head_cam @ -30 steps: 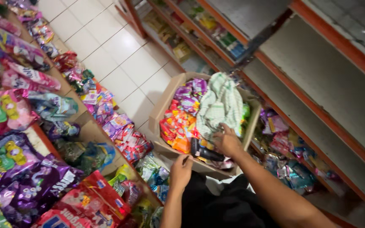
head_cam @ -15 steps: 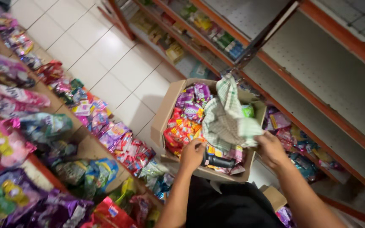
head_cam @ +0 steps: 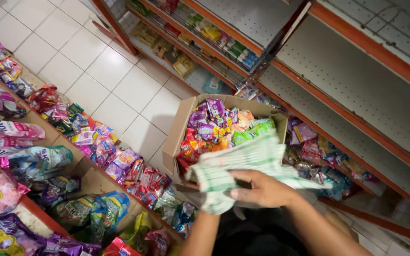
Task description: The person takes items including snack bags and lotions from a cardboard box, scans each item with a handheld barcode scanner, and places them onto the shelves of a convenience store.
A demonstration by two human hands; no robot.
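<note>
My right hand (head_cam: 262, 189) grips a green-and-white checked cloth (head_cam: 247, 159) and holds it in front of me. The cloth's left end is bunched over my left hand (head_cam: 205, 219), so only that wrist and forearm show. Just beyond the cloth stands an open cardboard box (head_cam: 180, 130), filled with several bright snack packets (head_cam: 212, 125) in purple, red, orange and green. The cloth hides the box's near edge.
Snack bags crowd a low orange-edged shelf (head_cam: 48, 142) on my left. To the right, a shelving unit has bare perforated boards (head_cam: 357, 80) above and packets (head_cam: 319, 156) on its bottom shelf. White floor tiles (head_cam: 115, 85) run between them.
The cloth has come off the box and is now gathered in both hands in front of me. My view has moved closer to the box.
</note>
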